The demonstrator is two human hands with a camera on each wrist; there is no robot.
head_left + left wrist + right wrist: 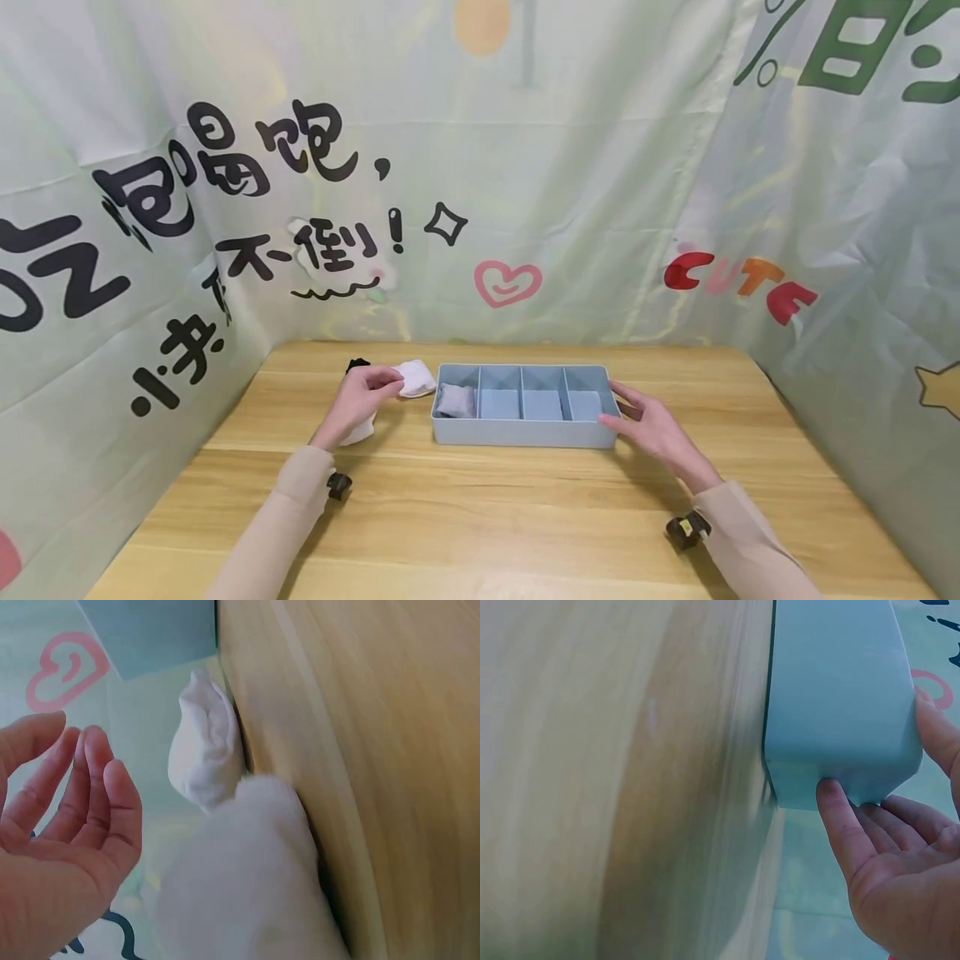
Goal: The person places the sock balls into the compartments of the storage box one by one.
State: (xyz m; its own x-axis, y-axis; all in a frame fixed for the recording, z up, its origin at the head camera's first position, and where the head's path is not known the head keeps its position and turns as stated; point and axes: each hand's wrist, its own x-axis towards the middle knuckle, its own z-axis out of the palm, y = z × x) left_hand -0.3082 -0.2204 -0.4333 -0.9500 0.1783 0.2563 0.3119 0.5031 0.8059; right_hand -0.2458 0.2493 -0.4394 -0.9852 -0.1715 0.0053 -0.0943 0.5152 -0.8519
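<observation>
A light blue divided box (pixel 525 432) rests on the table, with a folded grey sock bundle (pixel 456 401) in its leftmost compartment. My right hand (pixel 651 427) holds the box's right end, thumb over the rim and fingers against the end wall (pixel 840 769). Left of the box, my left hand (pixel 360 398) hovers with its fingers loosely bent and nothing between them. Just beyond its fingertips lies a folded white sock bundle (pixel 417 377). Another white bundle (pixel 247 877) sits nearer, partly hidden under the left hand in the head view. Behind that hand a black bundle (pixel 358 363) peeks out.
The wooden table (pixel 480 517) reaches back to a printed fabric curtain (pixel 600 208) that also hangs along both sides. The box's other three compartments show bare floors. Small dark cameras (pixel 687 530) are strapped to both wrists.
</observation>
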